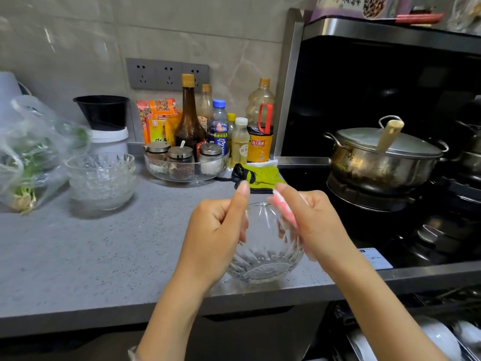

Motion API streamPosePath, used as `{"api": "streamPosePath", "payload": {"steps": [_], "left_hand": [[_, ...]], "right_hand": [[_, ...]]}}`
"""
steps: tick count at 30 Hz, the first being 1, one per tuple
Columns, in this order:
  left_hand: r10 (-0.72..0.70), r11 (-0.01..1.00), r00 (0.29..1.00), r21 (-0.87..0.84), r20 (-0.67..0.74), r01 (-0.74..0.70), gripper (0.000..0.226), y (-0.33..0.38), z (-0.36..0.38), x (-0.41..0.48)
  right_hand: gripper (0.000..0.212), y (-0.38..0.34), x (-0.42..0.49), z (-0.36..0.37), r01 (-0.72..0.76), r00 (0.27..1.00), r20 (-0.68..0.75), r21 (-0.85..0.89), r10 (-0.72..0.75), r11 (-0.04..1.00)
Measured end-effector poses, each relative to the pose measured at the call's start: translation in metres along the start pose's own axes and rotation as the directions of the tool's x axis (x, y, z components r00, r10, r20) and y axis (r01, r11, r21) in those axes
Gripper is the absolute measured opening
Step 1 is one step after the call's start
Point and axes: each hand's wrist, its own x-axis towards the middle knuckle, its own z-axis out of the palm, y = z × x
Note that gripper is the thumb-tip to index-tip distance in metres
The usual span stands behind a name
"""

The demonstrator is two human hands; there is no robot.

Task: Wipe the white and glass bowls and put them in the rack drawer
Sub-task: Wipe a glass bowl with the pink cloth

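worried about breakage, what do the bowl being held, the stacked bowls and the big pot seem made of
The held bowl looks like clear glass: you see through it and its cut ridges glint. The stacked bowls share that clear faceted look, so likely glass too. The pot is metal, probably stainless steel: shiny grey lid, stained sides.

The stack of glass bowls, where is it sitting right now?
In the head view, the stack of glass bowls sits on the left side of the grey counter, between the bag of greens and the round condiment tray.
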Motion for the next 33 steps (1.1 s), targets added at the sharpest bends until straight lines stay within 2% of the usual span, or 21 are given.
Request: {"api": "streamPosePath", "payload": {"steps": [4, 8, 10, 12, 14, 16, 18, 19, 20, 21, 23, 24, 25, 27, 29, 30, 31, 33], "left_hand": [[0.043, 0.995, 0.999, 0.089, 0.018, -0.044, 0.070, -0.001, 0.008, 0.003], [0.008, 0.993, 1.000, 0.115, -0.028, -0.005, 0.068, -0.003, 0.014, 0.002], [-0.069, 0.997, 0.990, 0.020, -0.127, 0.072, 0.064, -0.005, 0.015, 0.000], [-0.219, 0.972, 0.949, -0.136, -0.225, 0.192, 0.063, -0.009, 0.016, 0.001], [-0.335, 0.930, 0.896, -0.258, -0.293, 0.263, 0.062, -0.014, 0.019, 0.001], [-0.389, 0.891, 0.875, -0.358, -0.289, 0.279, 0.055, -0.017, 0.026, -0.001], [-0.398, 0.868, 0.882, -0.417, -0.254, 0.271, 0.051, -0.017, 0.033, -0.005], [-0.387, 0.872, 0.885, -0.415, -0.257, 0.261, 0.052, -0.016, 0.034, -0.007], [-0.369, 0.887, 0.887, -0.392, -0.277, 0.246, 0.055, -0.015, 0.034, -0.009], [-0.354, 0.902, 0.884, -0.363, -0.305, 0.236, 0.058, -0.013, 0.033, -0.008], [-0.357, 0.912, 0.863, -0.332, -0.357, 0.240, 0.061, -0.008, 0.029, -0.007], [-0.363, 0.911, 0.852, -0.333, -0.376, 0.242, 0.061, -0.007, 0.027, -0.007], [-0.371, 0.907, 0.847, -0.345, -0.382, 0.242, 0.060, -0.006, 0.025, -0.006], [-0.382, 0.897, 0.840, -0.375, -0.385, 0.236, 0.057, -0.010, 0.024, -0.005], [-0.372, 0.899, 0.852, -0.374, -0.369, 0.230, 0.053, -0.013, 0.026, -0.005], [-0.351, 0.908, 0.866, -0.356, -0.355, 0.222, 0.054, -0.014, 0.028, -0.006], [-0.331, 0.918, 0.881, -0.332, -0.338, 0.217, 0.055, -0.014, 0.028, -0.007], [-0.296, 0.935, 0.903, -0.286, -0.310, 0.209, 0.057, -0.010, 0.025, -0.008]], "right_hand": [[0.062, 0.006, -0.003, 0.004, 0.054, 0.998, 0.036, -0.039, -0.053, 0.998], [0.062, 0.012, -0.006, 0.006, 0.099, 0.994, 0.050, -0.040, -0.097, 0.994], [0.061, 0.020, -0.007, 0.005, 0.158, 0.987, -0.013, -0.030, -0.158, 0.987], [0.052, 0.031, -0.011, 0.008, 0.235, 0.967, -0.078, -0.118, -0.244, 0.965], [0.040, 0.041, -0.018, 0.017, 0.328, 0.917, -0.109, -0.342, -0.383, 0.881], [0.043, 0.046, -0.023, 0.026, 0.437, 0.832, -0.030, -0.579, -0.553, 0.688], [0.045, 0.048, -0.022, 0.028, 0.512, 0.745, 0.078, -0.704, -0.663, 0.492], [0.045, 0.048, -0.020, 0.028, 0.519, 0.734, 0.084, -0.709, -0.674, 0.478], [0.044, 0.048, -0.017, 0.026, 0.511, 0.754, 0.052, -0.674, -0.655, 0.533], [0.043, 0.048, -0.013, 0.022, 0.489, 0.795, 0.000, -0.591, -0.606, 0.641], [0.044, 0.050, -0.008, 0.016, 0.389, 0.899, -0.090, -0.289, -0.429, 0.875], [0.046, 0.053, -0.007, 0.015, 0.331, 0.930, -0.108, -0.167, -0.351, 0.929], [0.048, 0.054, -0.009, 0.016, 0.317, 0.937, -0.107, -0.144, -0.333, 0.938], [0.046, 0.051, -0.016, 0.026, 0.384, 0.895, -0.082, -0.357, -0.438, 0.852], [0.046, 0.049, -0.019, 0.035, 0.454, 0.815, 0.003, -0.625, -0.579, 0.635], [0.046, 0.048, -0.017, 0.036, 0.475, 0.783, 0.039, -0.682, -0.621, 0.556], [0.046, 0.048, -0.014, 0.035, 0.481, 0.778, 0.044, -0.685, -0.627, 0.548], [0.041, 0.043, -0.008, 0.030, 0.445, 0.840, -0.026, -0.537, -0.542, 0.716]]}}
